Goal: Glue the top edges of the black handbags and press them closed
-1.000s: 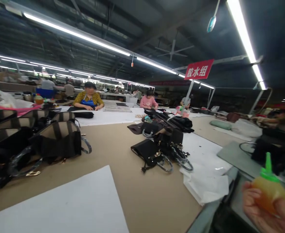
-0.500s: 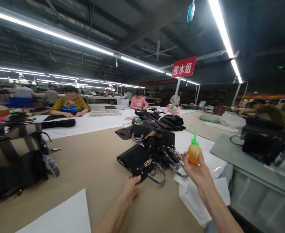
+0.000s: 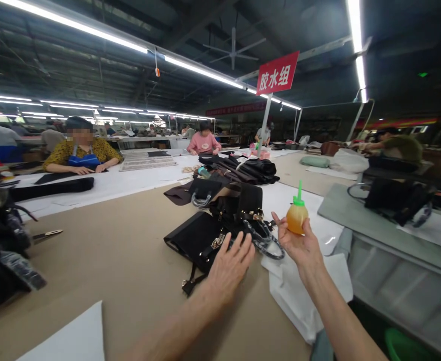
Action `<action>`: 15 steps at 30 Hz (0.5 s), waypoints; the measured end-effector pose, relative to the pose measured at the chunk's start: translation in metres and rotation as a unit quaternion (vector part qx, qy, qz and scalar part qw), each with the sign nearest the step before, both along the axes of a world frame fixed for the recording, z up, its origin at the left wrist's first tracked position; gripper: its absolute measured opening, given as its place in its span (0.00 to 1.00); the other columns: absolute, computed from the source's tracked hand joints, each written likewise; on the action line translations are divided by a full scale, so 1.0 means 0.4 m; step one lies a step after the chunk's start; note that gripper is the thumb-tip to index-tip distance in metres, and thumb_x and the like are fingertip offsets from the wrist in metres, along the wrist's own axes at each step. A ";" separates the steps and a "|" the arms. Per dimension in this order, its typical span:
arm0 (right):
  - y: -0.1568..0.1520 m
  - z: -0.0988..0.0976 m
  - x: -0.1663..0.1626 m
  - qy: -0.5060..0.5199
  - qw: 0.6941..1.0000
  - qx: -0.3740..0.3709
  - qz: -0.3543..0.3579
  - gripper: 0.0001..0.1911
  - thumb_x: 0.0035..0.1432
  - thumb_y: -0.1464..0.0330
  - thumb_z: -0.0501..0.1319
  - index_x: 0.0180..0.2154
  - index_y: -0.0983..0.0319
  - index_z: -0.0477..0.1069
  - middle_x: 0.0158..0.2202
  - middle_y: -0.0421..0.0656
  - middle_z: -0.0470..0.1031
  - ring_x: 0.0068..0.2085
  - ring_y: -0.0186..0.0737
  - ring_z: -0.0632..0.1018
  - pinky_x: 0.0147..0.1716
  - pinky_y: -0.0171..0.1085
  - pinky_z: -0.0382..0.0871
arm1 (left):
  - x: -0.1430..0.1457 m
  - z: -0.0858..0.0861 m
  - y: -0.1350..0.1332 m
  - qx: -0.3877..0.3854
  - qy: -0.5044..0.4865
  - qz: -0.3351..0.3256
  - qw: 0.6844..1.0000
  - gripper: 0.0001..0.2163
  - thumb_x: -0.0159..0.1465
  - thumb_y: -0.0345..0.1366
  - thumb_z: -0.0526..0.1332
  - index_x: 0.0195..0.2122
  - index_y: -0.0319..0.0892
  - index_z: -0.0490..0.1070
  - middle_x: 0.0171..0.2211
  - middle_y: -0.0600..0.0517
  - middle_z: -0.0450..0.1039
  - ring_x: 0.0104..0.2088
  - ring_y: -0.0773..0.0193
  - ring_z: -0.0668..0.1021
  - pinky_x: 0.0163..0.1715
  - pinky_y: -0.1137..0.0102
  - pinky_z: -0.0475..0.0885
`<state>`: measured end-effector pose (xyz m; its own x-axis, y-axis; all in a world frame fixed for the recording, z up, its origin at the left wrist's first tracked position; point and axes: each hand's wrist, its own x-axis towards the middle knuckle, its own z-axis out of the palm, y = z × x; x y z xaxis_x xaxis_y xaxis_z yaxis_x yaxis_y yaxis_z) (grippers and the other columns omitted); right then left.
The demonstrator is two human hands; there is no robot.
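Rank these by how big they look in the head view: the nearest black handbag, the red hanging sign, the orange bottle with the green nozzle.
1. black handbag
2. red sign, though it hangs far off, so distance shrinks it here
3. orange bottle, held in the right hand, close to the camera

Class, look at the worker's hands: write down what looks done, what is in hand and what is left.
Done: the right hand grips the orange squeeze bottle, green nozzle up. In hand: the left hand, fingers spread, reaches onto the nearest black handbag. Left: the nozzle is held clear of that bag, and the pile of black handbags behind it lies untouched.
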<state>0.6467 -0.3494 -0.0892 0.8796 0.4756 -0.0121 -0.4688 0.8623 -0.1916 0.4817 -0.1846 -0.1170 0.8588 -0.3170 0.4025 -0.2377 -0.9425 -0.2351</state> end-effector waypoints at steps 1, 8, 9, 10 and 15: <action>-0.006 -0.010 -0.006 -0.003 1.000 0.007 -0.003 0.21 0.63 0.61 0.50 0.52 0.68 0.57 0.58 0.64 0.47 0.35 0.35 0.73 0.29 0.35 0.75 | 0.042 0.009 0.005 0.014 0.013 0.002 1.000 0.38 0.49 0.35 0.62 0.60 0.36 0.46 0.63 0.41 0.41 0.62 0.49 0.47 0.59 0.53 0.46; -0.048 -0.118 -0.015 0.013 0.994 0.090 -0.053 0.25 0.57 0.64 0.59 0.52 0.67 0.55 0.56 0.60 0.52 0.36 0.33 0.71 0.30 0.34 0.75 | 0.209 0.009 0.041 0.020 0.062 -0.009 0.998 0.38 0.50 0.32 0.59 0.60 0.36 0.43 0.63 0.38 0.40 0.62 0.51 0.49 0.57 0.59 0.48; -0.053 -0.133 -0.012 0.026 0.993 0.098 -0.058 0.25 0.58 0.63 0.59 0.52 0.68 0.54 0.54 0.59 0.54 0.35 0.32 0.71 0.30 0.33 0.75 | 0.219 0.009 0.041 0.038 0.048 -0.006 0.998 0.40 0.47 0.31 0.61 0.60 0.36 0.43 0.63 0.38 0.39 0.62 0.49 0.47 0.58 0.57 0.46; -0.057 -0.146 -0.009 0.039 0.992 0.105 -0.062 0.26 0.58 0.63 0.58 0.53 0.68 0.53 0.53 0.59 0.55 0.35 0.32 0.71 0.29 0.33 0.75 | 0.231 0.010 0.039 0.059 0.031 -0.009 0.998 0.42 0.45 0.30 0.63 0.60 0.36 0.42 0.63 0.37 0.38 0.62 0.48 0.46 0.58 0.56 0.42; -0.074 -0.169 0.006 0.071 0.987 0.117 -0.084 0.29 0.59 0.57 0.55 0.54 0.67 0.50 0.50 0.56 0.58 0.32 0.33 0.71 0.24 0.35 0.75 | 0.316 0.019 0.015 0.119 0.007 -0.036 0.992 0.44 0.44 0.35 0.67 0.60 0.43 0.46 0.63 0.38 0.41 0.61 0.42 0.48 0.56 0.50 0.38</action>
<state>0.6492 -0.3792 -0.1568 0.9435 0.3282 -0.0467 -0.3239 0.9427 0.0797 0.6082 -0.1787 -0.1093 0.8352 -0.4628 0.2972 -0.3079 -0.8412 -0.4445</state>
